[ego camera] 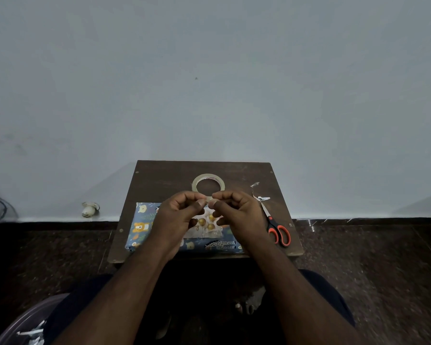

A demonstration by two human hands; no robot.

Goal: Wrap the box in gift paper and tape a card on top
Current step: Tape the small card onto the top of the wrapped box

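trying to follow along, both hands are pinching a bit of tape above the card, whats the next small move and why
Probably lower the tape piece onto an edge of the card and press it: the box looks wrapped, and the card lies on top.

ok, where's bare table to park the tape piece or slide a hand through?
Free: the table back-left corner, left of the tape roll; a strip between the roll and the paper scraps.
Crowded: the front, filled by the wrapped box with the card on it; the right side, taken by the scissors. Both hands pinch tape over the box.
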